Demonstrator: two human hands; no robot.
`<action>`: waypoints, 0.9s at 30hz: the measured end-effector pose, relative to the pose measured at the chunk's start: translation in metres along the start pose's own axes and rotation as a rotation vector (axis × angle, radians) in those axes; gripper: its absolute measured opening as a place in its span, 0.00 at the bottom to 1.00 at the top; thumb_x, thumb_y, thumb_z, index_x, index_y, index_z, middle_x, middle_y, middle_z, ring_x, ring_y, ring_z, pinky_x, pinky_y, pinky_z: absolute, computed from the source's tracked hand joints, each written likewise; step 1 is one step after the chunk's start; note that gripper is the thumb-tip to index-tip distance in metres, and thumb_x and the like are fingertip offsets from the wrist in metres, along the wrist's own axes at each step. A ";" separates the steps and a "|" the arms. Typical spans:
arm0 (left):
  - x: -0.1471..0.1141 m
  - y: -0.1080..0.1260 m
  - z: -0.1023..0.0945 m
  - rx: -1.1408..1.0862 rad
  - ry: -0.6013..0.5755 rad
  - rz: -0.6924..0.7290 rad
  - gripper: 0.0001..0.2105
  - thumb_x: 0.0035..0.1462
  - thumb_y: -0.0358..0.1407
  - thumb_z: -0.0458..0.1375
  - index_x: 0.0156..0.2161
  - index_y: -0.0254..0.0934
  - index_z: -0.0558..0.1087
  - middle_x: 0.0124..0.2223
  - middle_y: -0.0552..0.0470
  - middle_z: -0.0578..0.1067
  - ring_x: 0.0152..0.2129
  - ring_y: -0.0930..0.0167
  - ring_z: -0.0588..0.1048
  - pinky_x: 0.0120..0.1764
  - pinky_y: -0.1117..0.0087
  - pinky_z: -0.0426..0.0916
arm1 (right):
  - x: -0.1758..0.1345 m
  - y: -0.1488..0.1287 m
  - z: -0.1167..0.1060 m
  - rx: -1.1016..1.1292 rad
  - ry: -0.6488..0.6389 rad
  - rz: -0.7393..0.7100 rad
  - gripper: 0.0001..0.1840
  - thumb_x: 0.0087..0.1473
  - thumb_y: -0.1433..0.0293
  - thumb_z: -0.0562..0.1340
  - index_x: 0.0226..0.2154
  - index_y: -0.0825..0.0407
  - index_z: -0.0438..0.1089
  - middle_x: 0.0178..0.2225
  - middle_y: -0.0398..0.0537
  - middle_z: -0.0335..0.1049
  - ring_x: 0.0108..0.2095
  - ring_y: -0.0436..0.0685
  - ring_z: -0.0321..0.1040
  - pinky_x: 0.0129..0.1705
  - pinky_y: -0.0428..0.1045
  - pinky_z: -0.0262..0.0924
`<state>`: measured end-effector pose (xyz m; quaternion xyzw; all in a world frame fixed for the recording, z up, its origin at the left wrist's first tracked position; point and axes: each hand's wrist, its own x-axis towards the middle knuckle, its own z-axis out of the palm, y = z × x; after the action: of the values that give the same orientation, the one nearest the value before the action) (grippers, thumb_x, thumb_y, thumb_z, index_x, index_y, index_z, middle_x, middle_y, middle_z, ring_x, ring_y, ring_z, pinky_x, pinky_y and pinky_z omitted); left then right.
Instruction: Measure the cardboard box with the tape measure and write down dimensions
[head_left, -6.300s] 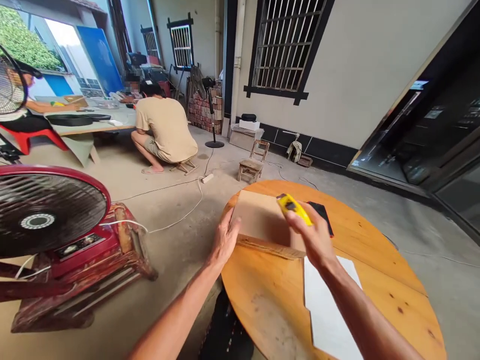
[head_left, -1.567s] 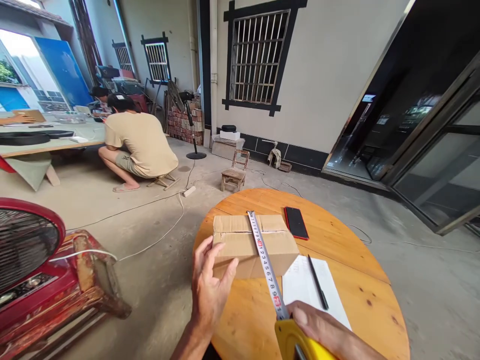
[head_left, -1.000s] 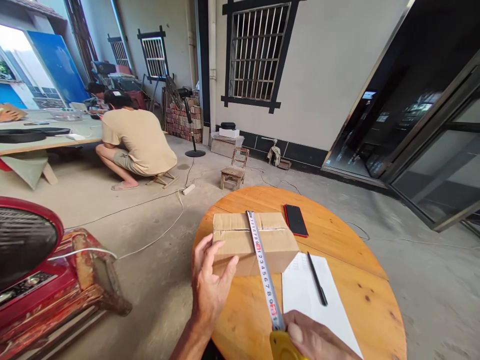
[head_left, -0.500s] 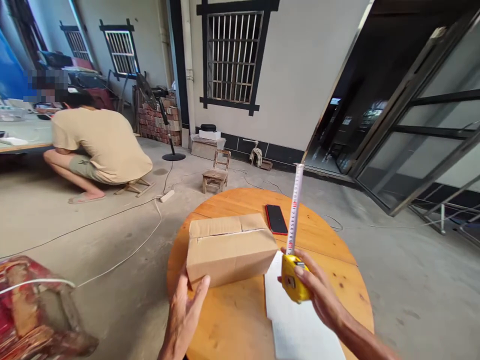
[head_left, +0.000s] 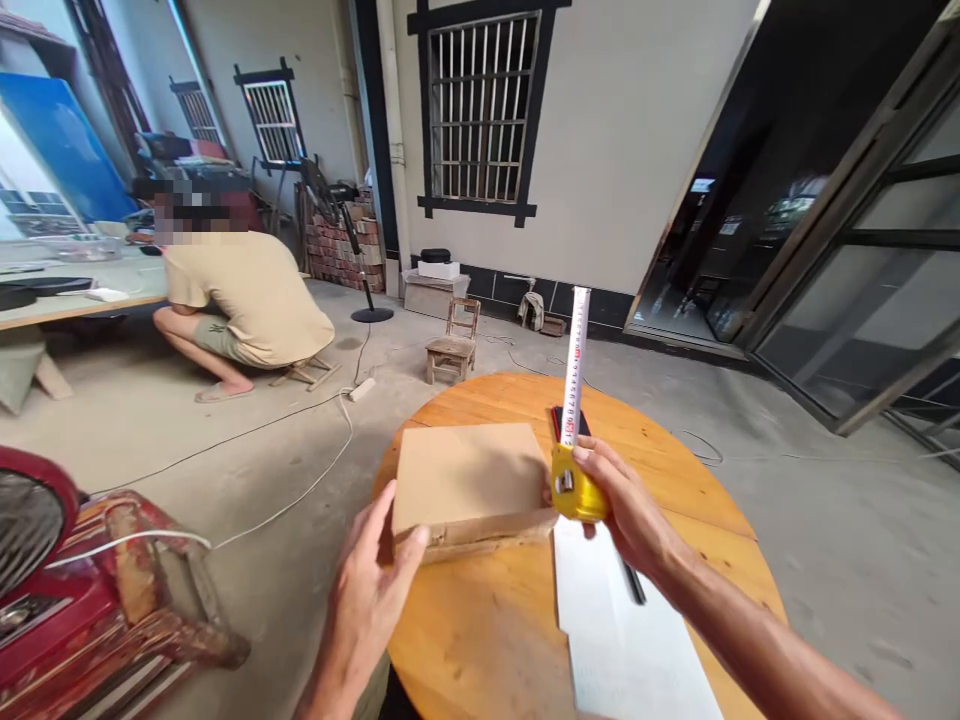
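A brown cardboard box (head_left: 472, 470) lies on the round wooden table (head_left: 457, 640), a plain face upward. Its near left corner sits between the thumb and fingers of my left hand (head_left: 364, 585). In my right hand (head_left: 637, 515) is a yellow tape measure (head_left: 574, 488), held just above the box's right end. The tape's white blade (head_left: 576, 365) sticks out, pointing up and away from me. Behind the blade lies a dark phone (head_left: 556, 424) with a red edge, partly hidden. White paper (head_left: 622, 640) rests on the table below my right hand, with a black pen (head_left: 636, 584) on it.
A person (head_left: 244, 295) in a beige shirt squats beside a long table (head_left: 135, 285) at left. A small wooden chair (head_left: 451, 348) stands beyond the round table. A red machine (head_left: 37, 590) is at lower left, and cables (head_left: 300, 500) cross the floor.
The box has turned over: its taped seam was on top, now a plain face is. My right hand has brought the tape measure up and nearer the box. The view has shifted left.
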<state>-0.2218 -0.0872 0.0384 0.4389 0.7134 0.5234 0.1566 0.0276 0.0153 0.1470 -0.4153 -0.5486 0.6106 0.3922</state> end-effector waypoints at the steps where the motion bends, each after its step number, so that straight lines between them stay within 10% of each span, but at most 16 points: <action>1: -0.002 -0.001 0.004 0.012 0.013 0.063 0.30 0.56 0.52 0.56 0.61 0.40 0.64 0.60 0.43 0.68 0.54 0.58 0.71 0.56 0.56 0.67 | -0.006 -0.001 0.001 -0.005 -0.025 0.035 0.19 0.56 0.53 0.61 0.43 0.48 0.63 0.33 0.47 0.73 0.31 0.58 0.77 0.13 0.40 0.55; 9: -0.003 -0.012 0.019 0.078 0.007 0.302 0.19 0.61 0.43 0.56 0.56 0.44 0.70 0.63 0.47 0.64 0.59 0.61 0.65 0.58 0.59 0.65 | -0.069 0.016 0.019 0.024 -0.268 0.537 0.26 0.57 0.46 0.57 0.42 0.51 0.63 0.36 0.51 0.73 0.31 0.60 0.78 0.13 0.38 0.56; 27: -0.001 -0.007 0.025 -0.012 0.075 0.273 0.16 0.59 0.40 0.57 0.51 0.41 0.74 0.59 0.46 0.68 0.55 0.62 0.70 0.53 0.62 0.70 | -0.081 0.010 0.054 0.114 -0.196 0.703 0.29 0.55 0.45 0.59 0.39 0.56 0.68 0.30 0.50 0.77 0.27 0.50 0.73 0.23 0.40 0.59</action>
<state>-0.2073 -0.0728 0.0219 0.5107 0.6493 0.5603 0.0598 0.0048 -0.0798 0.1462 -0.4953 -0.3725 0.7745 0.1267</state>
